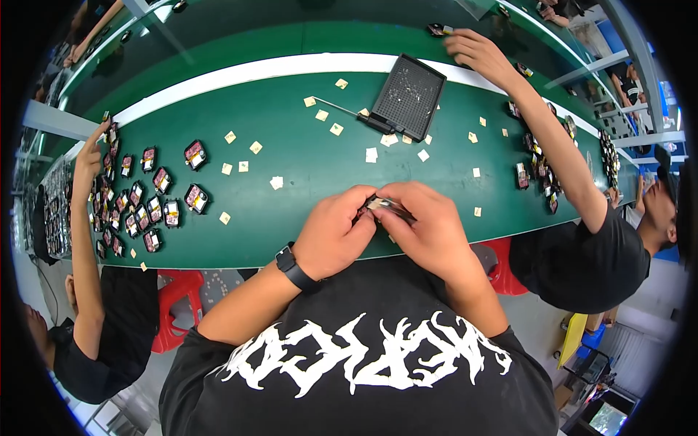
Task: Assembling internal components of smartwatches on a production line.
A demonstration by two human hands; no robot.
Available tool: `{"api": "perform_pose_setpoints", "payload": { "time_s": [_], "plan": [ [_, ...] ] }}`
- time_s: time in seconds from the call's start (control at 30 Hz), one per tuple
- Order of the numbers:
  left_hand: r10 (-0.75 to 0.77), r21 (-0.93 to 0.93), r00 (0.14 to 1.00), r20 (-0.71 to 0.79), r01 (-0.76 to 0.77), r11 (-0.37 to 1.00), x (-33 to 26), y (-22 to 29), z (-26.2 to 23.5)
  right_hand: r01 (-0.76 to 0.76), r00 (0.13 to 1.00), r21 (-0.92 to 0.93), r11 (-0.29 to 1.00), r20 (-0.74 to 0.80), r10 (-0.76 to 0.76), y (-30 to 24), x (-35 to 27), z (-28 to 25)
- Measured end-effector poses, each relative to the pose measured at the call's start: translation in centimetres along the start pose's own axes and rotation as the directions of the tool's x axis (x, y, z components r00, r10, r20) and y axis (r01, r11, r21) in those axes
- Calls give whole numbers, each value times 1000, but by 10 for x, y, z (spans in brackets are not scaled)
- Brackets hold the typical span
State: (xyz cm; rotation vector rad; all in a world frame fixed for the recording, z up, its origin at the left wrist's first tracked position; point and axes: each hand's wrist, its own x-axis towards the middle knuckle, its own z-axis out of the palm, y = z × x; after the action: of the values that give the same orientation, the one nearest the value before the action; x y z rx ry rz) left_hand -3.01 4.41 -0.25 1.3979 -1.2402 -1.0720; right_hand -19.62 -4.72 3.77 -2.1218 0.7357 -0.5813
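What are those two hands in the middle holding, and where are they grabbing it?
Both the left hand and right hand pinch one small dark flat part with a pale strip by its ends, fingertips only.

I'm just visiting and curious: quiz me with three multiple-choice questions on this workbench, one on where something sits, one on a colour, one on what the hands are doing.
1. Where is the black perforated tray?
A. Far side of the table, beyond the hands
B. On the red stool
C. In the person's lap

2. What colour is the table top?
A. Blue
B. Green
C. Brown

3. What are the left hand and right hand doing?
A. Resting flat, apart
B. One raised in the air
C. Together, pinching one small part

Answers: 1 A, the tray lies near the white stripe. 2 B, the surface is dark green. 3 C, both hands' fingers meet on the part.
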Motion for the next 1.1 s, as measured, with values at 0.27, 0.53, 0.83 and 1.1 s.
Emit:
{"api": "perform_pose_setpoints", "payload": {
  "time_s": [0.27,0.53,0.83,1.1],
  "plan": [
    [-19,-5,999,-27,19,1000,-1,-3,-2,-472,881,322,821,137,453,0,-2,-6],
    [23,21,1000,-7,-23,1000,1,-3,0,-398,905,379,836,12,426,11,-11,13],
    [115,73,992,43,-118,990,-2,-5,-4,-437,862,567,698,42,506,14,-6,21],
    [-22,-77,979,200,38,996,-6,5,-14,-481,840,662,575,161,518,21,-1,14]
  ]
}}
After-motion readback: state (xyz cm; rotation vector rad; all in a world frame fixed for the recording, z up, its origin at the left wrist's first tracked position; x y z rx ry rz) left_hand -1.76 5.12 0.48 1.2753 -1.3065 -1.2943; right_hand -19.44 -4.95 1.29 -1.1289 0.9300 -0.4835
